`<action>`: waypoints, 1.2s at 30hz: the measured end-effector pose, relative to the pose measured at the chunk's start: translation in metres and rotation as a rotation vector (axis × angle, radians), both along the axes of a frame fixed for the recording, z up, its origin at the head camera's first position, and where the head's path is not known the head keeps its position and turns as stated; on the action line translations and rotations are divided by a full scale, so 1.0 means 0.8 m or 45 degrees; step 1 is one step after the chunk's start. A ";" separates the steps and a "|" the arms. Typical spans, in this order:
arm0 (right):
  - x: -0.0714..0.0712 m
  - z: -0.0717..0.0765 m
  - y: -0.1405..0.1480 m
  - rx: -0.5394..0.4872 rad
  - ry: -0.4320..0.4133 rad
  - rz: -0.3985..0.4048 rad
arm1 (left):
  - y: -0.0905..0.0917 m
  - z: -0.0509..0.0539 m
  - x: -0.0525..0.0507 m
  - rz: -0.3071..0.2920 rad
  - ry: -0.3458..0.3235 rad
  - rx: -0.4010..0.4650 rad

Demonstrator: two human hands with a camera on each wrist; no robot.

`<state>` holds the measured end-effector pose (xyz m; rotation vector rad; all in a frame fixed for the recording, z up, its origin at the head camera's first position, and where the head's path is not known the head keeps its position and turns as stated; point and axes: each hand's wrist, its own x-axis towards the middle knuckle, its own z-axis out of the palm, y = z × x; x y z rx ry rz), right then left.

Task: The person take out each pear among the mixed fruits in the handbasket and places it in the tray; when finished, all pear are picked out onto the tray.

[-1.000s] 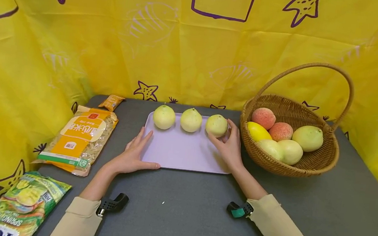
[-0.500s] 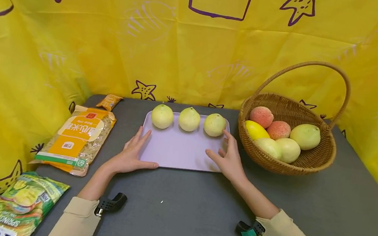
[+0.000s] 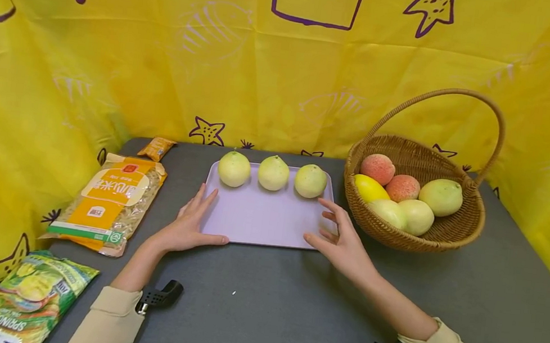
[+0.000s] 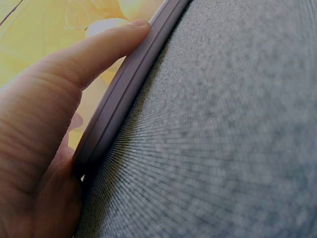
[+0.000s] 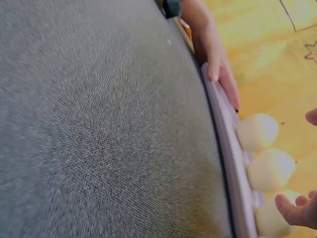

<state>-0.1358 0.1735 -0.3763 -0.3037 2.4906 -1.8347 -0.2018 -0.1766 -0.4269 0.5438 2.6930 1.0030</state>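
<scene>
Fingers apart, the left hand (image 3: 187, 229) and right hand (image 3: 346, 248) flank a rectangular lilac tray (image 3: 259, 220) bearing three round pale-green fruits (image 3: 273, 173) (a brown wicker fruit basket (image 3: 400, 238) stands right) on grey tabletop (image 3: 258, 322) before yellow cloth (image 3: 264, 91).

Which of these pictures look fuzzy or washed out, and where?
Head view: tray and basket look fairly crisp; left wrist view: table looks blurred, yellow cloth pale; right wrist view: fruit on the tray washed out and soft-edged.

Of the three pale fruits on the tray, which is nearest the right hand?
The rightmost fruit, at the row's end toward the basket; the middle fruit and leftmost fruit sit farther from the right hand.
</scene>
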 end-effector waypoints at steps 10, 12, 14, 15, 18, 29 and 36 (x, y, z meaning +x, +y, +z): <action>0.021 0.028 0.020 0.091 0.081 0.141 | 0.000 0.001 0.001 0.000 -0.005 0.002; 0.024 0.035 0.025 0.109 0.106 0.164 | 0.000 0.001 0.001 0.002 -0.008 0.001; 0.027 0.043 0.030 0.123 0.135 0.187 | 0.000 0.001 0.001 0.000 -0.009 0.006; 0.027 0.046 0.033 0.134 0.151 0.197 | 0.000 0.001 0.001 0.000 -0.010 0.005; 0.027 0.056 0.042 0.175 0.208 0.224 | 0.000 0.001 0.000 0.001 -0.010 0.002; 0.014 0.095 0.080 0.190 0.279 0.094 | -0.001 0.000 -0.001 -0.002 -0.015 -0.001; -0.003 0.102 0.103 0.321 0.302 0.027 | -0.001 0.000 -0.001 -0.004 0.001 -0.005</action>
